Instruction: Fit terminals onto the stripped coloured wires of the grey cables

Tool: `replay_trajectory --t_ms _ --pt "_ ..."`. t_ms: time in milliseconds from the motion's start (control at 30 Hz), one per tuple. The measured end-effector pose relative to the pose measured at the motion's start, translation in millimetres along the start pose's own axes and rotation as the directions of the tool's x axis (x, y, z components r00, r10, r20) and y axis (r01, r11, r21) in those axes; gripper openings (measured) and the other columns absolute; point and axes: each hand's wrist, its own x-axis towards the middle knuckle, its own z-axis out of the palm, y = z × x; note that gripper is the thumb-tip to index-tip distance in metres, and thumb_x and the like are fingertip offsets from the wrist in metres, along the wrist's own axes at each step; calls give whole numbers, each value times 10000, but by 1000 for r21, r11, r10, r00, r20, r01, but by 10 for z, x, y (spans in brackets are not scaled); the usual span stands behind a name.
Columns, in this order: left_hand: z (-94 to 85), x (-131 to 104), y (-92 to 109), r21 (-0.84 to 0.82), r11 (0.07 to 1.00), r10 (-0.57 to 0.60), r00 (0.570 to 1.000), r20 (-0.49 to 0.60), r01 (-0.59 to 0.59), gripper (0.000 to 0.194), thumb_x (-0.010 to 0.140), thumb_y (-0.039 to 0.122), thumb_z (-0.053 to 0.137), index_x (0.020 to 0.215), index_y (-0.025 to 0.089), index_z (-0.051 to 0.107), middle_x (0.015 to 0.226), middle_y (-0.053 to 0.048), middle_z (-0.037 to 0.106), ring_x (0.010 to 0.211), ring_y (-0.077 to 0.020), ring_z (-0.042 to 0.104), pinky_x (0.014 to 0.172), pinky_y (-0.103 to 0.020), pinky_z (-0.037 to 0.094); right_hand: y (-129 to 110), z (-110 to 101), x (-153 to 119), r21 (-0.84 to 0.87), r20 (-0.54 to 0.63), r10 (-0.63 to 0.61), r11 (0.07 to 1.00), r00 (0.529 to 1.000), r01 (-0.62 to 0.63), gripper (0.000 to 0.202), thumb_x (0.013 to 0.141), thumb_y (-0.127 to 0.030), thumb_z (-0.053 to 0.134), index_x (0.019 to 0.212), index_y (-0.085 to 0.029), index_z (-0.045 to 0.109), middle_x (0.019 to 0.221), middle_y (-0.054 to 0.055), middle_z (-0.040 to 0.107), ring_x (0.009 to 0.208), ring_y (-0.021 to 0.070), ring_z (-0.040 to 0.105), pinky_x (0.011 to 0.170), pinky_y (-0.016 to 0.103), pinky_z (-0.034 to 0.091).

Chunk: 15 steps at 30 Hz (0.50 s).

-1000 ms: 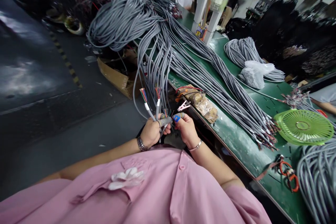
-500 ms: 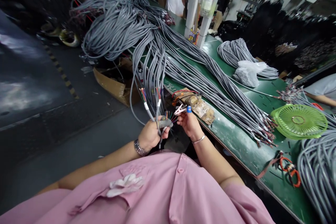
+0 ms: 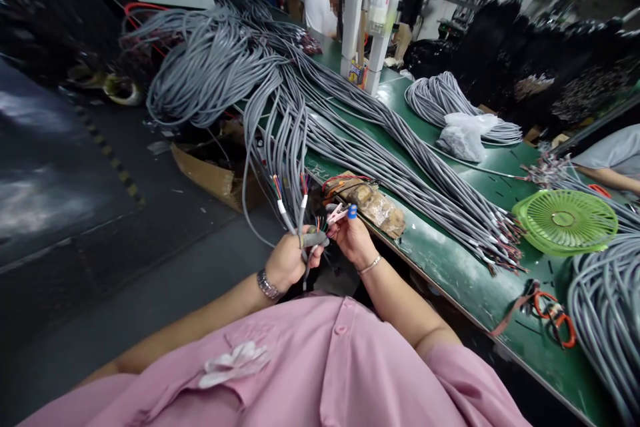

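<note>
My left hand (image 3: 286, 260) is closed around grey cables (image 3: 295, 225); a grey cover is on its thumb. Two of these cables stand up past the fist, with white bands and fanned coloured wire ends (image 3: 303, 183). More thin coloured wires (image 3: 320, 223) spread from a cable end between my hands. My right hand (image 3: 353, 240) is pinched close to those wires, a blue cap on one digit. A small pale pink clip-like tool (image 3: 337, 213) sticks out of its grip; the fingertips are partly hidden.
Long grey cable bundles (image 3: 400, 153) lie across the green table (image 3: 430, 273). On it are a green fan (image 3: 565, 220), a plastic bag (image 3: 465, 137) and orange-handled scissors (image 3: 555, 317). A cardboard box (image 3: 210, 177) sits on the floor. Co-workers sit behind and at right.
My right hand and the pink tool have shifted slightly left, closer to the left hand and the wires. The left hand keeps its hold on the cables. The camera view has turned a little.
</note>
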Motion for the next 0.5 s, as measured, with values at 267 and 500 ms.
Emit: replay_trajectory --t_ms 267,500 --pt "-26 55 -74 25 1000 -8 1000 -2 8 208 633 300 733 646 150 590 442 15 545 331 -82 437 311 -184 319 -17 116 15 91 -96 -14 996 995 23 400 799 -556 655 838 -158 677 644 -12 561 513 69 398 480 178 399" --pt "-31 -5 -62 45 999 -5 1000 -14 6 225 644 314 733 632 154 576 441 15 549 327 -83 445 321 -186 330 -27 69 -13 80 -67 57 995 996 -51 519 820 -667 533 863 -168 668 710 20 622 539 90 473 517 208 441"
